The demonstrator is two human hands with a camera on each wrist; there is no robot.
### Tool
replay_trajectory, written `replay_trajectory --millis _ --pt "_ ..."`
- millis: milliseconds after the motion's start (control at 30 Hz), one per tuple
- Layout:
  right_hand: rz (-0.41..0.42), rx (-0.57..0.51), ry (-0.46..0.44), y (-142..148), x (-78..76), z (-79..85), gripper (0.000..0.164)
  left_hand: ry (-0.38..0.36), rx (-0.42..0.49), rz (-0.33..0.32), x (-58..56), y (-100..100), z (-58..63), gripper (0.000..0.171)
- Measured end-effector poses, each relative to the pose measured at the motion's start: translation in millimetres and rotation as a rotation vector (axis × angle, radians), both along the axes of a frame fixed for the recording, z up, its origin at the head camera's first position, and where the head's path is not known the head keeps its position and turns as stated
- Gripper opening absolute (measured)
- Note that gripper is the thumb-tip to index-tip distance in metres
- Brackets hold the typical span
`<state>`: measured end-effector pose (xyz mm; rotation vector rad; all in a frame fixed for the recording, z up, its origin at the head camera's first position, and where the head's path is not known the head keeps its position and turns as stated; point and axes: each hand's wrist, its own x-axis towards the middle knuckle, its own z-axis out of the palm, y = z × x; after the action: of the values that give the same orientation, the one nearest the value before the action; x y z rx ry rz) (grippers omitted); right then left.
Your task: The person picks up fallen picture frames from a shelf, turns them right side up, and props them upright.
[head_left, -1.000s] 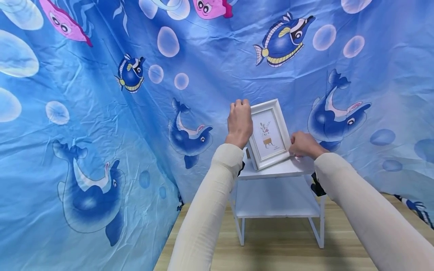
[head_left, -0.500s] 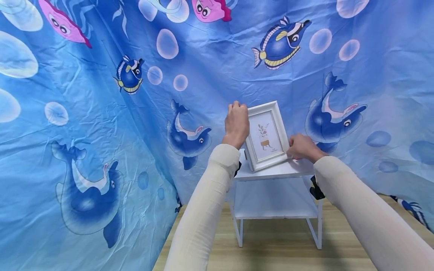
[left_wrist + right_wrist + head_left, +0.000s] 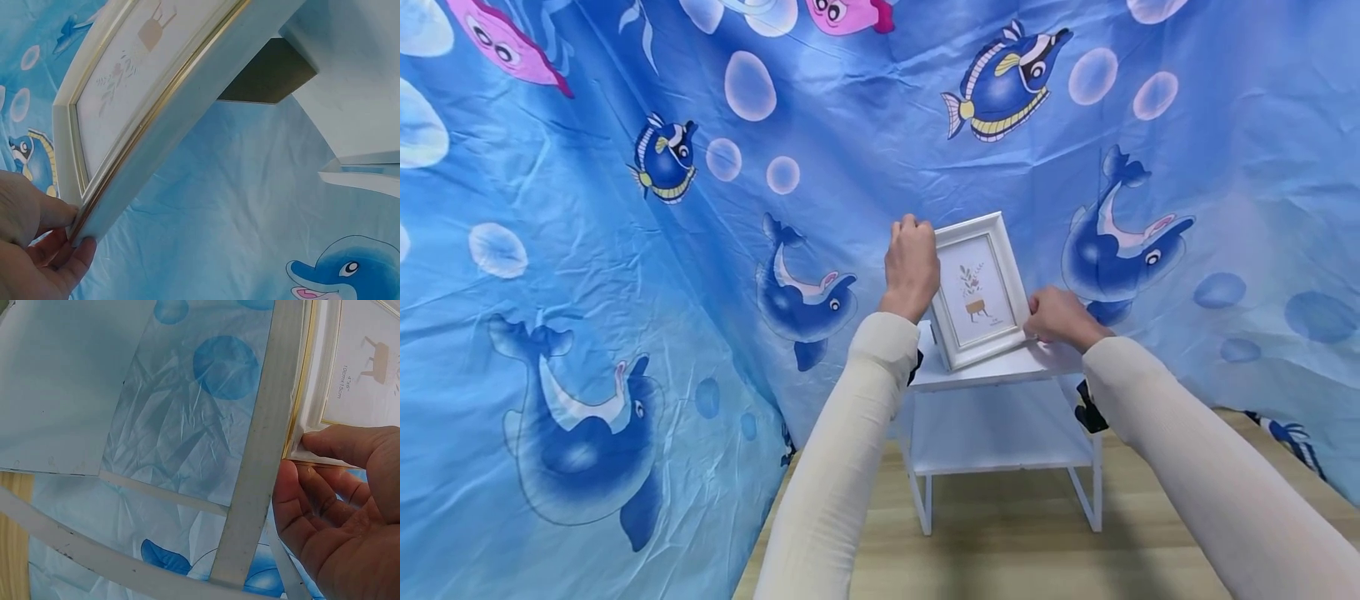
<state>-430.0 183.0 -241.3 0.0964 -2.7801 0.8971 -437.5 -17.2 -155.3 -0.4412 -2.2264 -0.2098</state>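
Observation:
A white picture frame with a thin gold inner line holds a print of a potted plant. It leans at an angle over the white side table's top, its lower left corner close to the front edge. My left hand pinches the upper left corner, thumb on the front and fingers behind, as the left wrist view shows. At the lower right corner my right hand grips the frame, with the thumb on its face. Behind the frame, a dark back stand sticks out toward the tabletop.
Below the tabletop the table has a lower white shelf and thin white metal legs. A blue sea-print curtain hangs close behind the table and along the left side. The floor is light wood.
The head view has shifted slightly, so the whole scene sits a little further left. Both hands keep hold of the same corners, and the picture frame stays tilted over the table.

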Motion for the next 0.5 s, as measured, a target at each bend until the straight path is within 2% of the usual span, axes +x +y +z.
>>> replay_trajectory --millis 500 --pt "0.027 -0.004 0.035 7.1 -1.8 -1.3 0.007 -0.028 -0.003 -0.02 -5.1 2.2 2.3 0.025"
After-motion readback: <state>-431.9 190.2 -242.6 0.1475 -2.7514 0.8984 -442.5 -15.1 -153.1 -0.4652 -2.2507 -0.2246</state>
